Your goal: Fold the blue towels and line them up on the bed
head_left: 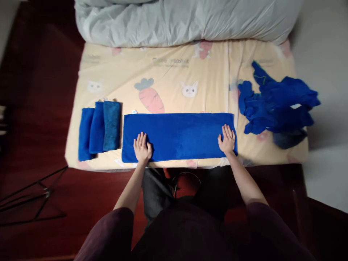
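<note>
A blue towel [179, 136] lies flat as a long strip along the near edge of the bed. My left hand [143, 148] rests palm down on its left part, fingers stretched out. Near the towel's right end, my right hand [227, 140] also presses flat with the fingers a little apart. Neither hand grips the cloth. To the left, several folded blue towels [96, 130] lie side by side, slightly overlapping. A crumpled heap of blue towels [280, 103] sits to the right of the flat one.
The bed sheet [174, 94] is pale yellow with carrots and rabbits on it. A grey quilt [185, 21] is bunched along the far side. Black stand legs [40, 195] reach toward the bed's left corner. A white wall [326, 108] borders the right.
</note>
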A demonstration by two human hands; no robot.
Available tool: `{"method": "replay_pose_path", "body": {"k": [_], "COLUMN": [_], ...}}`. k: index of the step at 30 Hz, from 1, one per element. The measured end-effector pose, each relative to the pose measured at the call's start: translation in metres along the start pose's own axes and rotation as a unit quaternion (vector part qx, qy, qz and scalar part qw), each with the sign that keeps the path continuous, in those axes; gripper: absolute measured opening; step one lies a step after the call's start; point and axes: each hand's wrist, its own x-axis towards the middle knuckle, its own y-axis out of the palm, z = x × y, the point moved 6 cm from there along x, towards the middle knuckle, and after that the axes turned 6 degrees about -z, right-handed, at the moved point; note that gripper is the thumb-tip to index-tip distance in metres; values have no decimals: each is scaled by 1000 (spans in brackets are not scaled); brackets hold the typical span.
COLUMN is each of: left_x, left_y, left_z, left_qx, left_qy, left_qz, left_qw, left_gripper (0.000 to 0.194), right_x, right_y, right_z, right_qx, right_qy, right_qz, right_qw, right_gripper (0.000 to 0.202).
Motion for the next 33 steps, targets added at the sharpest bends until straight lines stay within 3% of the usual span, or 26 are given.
{"method": "replay_pose_path", "body": {"k": [4,7,9,13,15,16,17,19,23,26,29,33], "left_x": [5,7,6,5,5,5,5,5,5,6,6,6], "left_y": [2,4,4,2,1,2,2,3,3,2,1,2], "left_z": [6,7,6,5,5,5,6,6,7,6,5,5], "left_qx": [-40,-73,-80,-75,-78,-81,-85,-90,-89,-83,-76,-79], "left_qy": [-11,-16,-15,-12,-18,-22,-27,-34,-40,-39,-29,-31], "left_qz": [-26,-35,-43,-56,-53,-50,-46,-37,-31,-36,-47,-37], "left_qw": [999,997,996,996,995,995,995,995,995,995,996,996], "left_gripper": [60,62,62,61,62,63,63,64,65,65,64,65], "right_x": [0,9,19,40,49,52,56,65,86,97,100,100], "right_y": [-5,-3,6,32,43,46,47,44,25,15,14,17], "right_z": [6,30,67,163,189,192,186,152,42,-17,-39,-41], "right_qx": [-21,-30,-11,64,79,81,79,67,20,-9,-30,-42], "right_qy": [10,22,-11,-148,-195,-206,-206,-176,-62,-8,4,-6], "right_qz": [25,47,67,118,137,144,146,144,111,88,77,76], "right_qw": [999,998,998,980,968,965,964,971,992,996,997,996], "right_gripper": [62,60,60,62,61,61,61,61,62,63,64,65]}}
